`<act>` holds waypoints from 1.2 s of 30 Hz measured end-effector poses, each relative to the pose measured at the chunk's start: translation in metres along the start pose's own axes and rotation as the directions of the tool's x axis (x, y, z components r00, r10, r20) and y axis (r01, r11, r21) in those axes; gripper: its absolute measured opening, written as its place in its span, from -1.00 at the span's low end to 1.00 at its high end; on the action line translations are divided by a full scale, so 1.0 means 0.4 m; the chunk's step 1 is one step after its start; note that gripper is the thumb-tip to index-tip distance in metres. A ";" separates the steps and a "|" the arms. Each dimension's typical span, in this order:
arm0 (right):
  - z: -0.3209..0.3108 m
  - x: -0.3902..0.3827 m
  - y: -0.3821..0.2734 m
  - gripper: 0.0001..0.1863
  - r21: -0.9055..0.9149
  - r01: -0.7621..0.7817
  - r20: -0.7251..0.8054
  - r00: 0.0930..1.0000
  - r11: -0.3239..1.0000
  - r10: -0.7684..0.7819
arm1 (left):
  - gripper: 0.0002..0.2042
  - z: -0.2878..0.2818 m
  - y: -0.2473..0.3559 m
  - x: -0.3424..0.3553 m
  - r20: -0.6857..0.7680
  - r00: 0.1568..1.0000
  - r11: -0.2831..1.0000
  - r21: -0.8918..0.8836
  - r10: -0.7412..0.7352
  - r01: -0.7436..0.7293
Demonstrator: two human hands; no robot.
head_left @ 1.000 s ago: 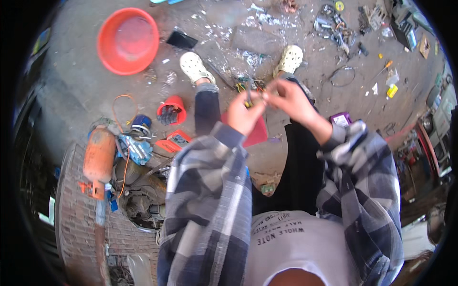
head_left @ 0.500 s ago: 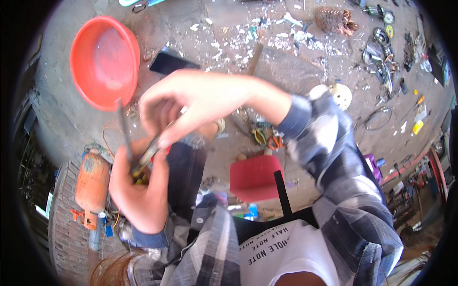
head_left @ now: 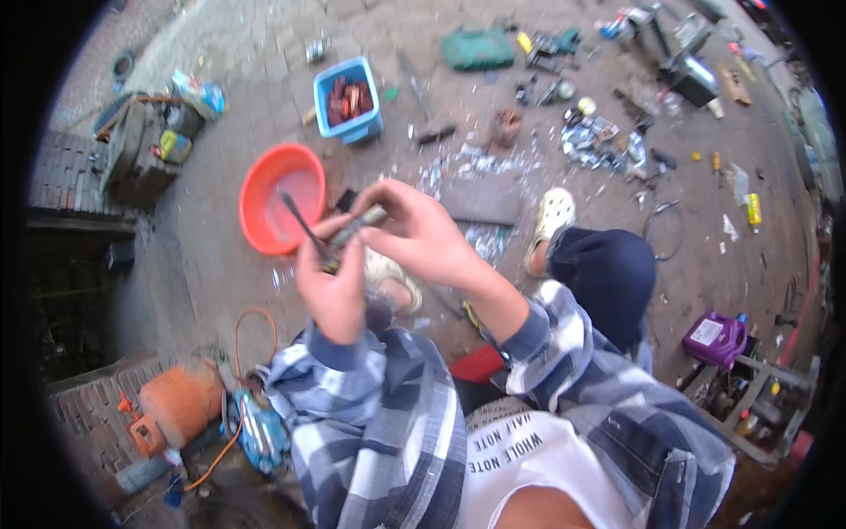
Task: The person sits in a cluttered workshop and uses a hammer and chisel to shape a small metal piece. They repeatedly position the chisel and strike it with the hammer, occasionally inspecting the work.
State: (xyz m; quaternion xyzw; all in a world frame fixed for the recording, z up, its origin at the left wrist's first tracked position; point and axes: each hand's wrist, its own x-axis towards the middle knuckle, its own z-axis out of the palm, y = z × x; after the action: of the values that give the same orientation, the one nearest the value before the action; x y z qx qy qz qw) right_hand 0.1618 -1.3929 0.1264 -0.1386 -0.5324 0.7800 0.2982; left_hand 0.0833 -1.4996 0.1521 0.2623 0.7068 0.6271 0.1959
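My left hand (head_left: 333, 295) is closed around a screwdriver (head_left: 301, 220). Its dark shaft points up and left, across the red basin (head_left: 249, 212), and a bit of yellow and black handle shows in the fist. Just to the right, my right hand (head_left: 421, 236) pinches a small grey, roughly cylindrical metal piece (head_left: 359, 226). The left fingers reach up against this piece, so both hands meet at it. Motion blur hides its exact kind. A dark phone (head_left: 342, 201) lies on the ground behind my hands, partly covered.
A blue crate (head_left: 370, 123) of reddish-brown pieces stands beyond the basin. Metal scraps (head_left: 604, 141) and a green case (head_left: 478, 48) lie farther off. An orange gas cylinder (head_left: 181, 401) with a hose is at lower left, a purple jug (head_left: 716, 339) at right. My feet wear pale clogs (head_left: 555, 214).
The view has swung, taking in more ground ahead. My right hand has come down from above the left to its right side; both now meet at the grey piece. The screwdriver stays in my left hand.
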 end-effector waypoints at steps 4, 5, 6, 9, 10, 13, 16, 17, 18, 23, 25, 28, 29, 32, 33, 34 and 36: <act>-0.029 -0.173 -0.210 -0.76 -0.164 0.104 -0.031 0.993 0.981 -0.111 | -0.74 0.104 0.087 -0.160 0.092 0.995 0.892 -0.445 -0.042 0.078; -0.012 -0.217 -0.255 -0.76 -0.146 0.110 -0.037 0.993 0.983 -0.116 | -0.74 0.104 0.121 -0.204 0.095 0.995 0.866 -0.498 0.000 0.047; 0.000 -0.261 -0.288 -0.76 -0.153 0.107 -0.040 0.993 0.982 -0.115 | -0.73 0.105 0.139 -0.238 0.113 0.992 0.830 -0.558 0.048 0.023; 0.046 -0.365 -0.340 -0.74 -0.213 0.249 -0.044 0.964 0.945 -0.264 | -0.73 0.073 0.216 -0.335 0.139 0.975 0.856 -0.511 0.175 -0.081; 0.064 -0.389 -0.356 -0.73 -0.216 0.280 -0.018 0.957 0.935 -0.290 | -0.73 0.057 0.236 -0.362 0.134 0.972 0.863 -0.495 0.191 -0.101; 0.109 -0.428 -0.388 -0.72 -0.214 0.359 0.056 0.933 0.908 -0.355 | -0.75 0.008 0.281 -0.413 0.115 0.964 0.869 -0.468 0.240 -0.160; 0.143 -0.439 -0.420 -0.71 -0.202 0.421 0.124 0.907 0.884 -0.403 | -0.77 -0.021 0.316 -0.433 0.019 0.947 0.852 -0.443 0.320 -0.279; 0.146 -0.440 -0.427 -0.71 -0.192 0.431 0.142 0.901 0.882 -0.409 | -0.77 -0.023 0.325 -0.439 0.007 0.950 0.857 -0.434 0.311 -0.277; 0.148 -0.437 -0.434 -0.70 -0.180 0.442 0.156 0.895 0.879 -0.418 | -0.77 -0.027 0.334 -0.443 0.001 0.949 0.869 -0.402 0.316 -0.289; 0.107 -0.395 -0.463 -0.72 -0.113 0.423 0.169 0.900 0.899 -0.402 | -0.77 0.010 0.340 -0.390 -0.045 0.871 0.809 -0.349 0.489 -0.472; 0.078 -0.366 -0.466 -0.73 -0.108 0.413 0.155 0.905 0.904 -0.395 | -0.76 0.039 0.335 -0.348 -0.022 0.864 0.799 -0.370 0.503 -0.475; 0.031 -0.320 -0.460 -0.73 -0.096 0.380 0.105 0.923 0.920 -0.371 | -0.75 0.093 0.315 -0.275 0.000 0.838 0.768 -0.398 0.546 -0.501; 0.013 -0.302 -0.455 -0.74 -0.081 0.364 0.084 0.930 0.928 -0.357 | -0.75 0.115 0.305 -0.248 -0.005 0.823 0.754 -0.398 0.567 -0.522; -0.036 -0.251 -0.452 -0.75 -0.138 0.333 0.022 0.942 0.933 -0.334 | -0.75 0.166 0.287 -0.185 0.029 0.828 0.769 -0.391 0.560 -0.506; -0.051 -0.234 -0.450 -0.75 -0.148 0.311 -0.003 0.949 0.939 -0.315 | -0.75 0.179 0.282 -0.166 0.049 0.845 0.792 -0.382 0.533 -0.477; -0.070 -0.215 -0.443 -0.76 -0.151 0.301 -0.019 0.951 0.942 -0.307 | -0.75 0.193 0.274 -0.148 0.069 0.861 0.814 -0.371 0.504 -0.447; -0.114 -0.176 -0.427 -0.76 -0.164 0.272 -0.054 0.957 0.948 -0.284 | -0.76 0.235 0.247 -0.096 0.080 0.861 0.818 -0.365 0.503 -0.444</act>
State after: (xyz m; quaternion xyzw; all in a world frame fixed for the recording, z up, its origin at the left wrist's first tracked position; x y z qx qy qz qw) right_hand 0.2955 -1.3582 0.2573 -0.1146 -0.5936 0.6807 0.4137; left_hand 0.1828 -1.4418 0.2351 0.4466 0.4826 0.7412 0.1353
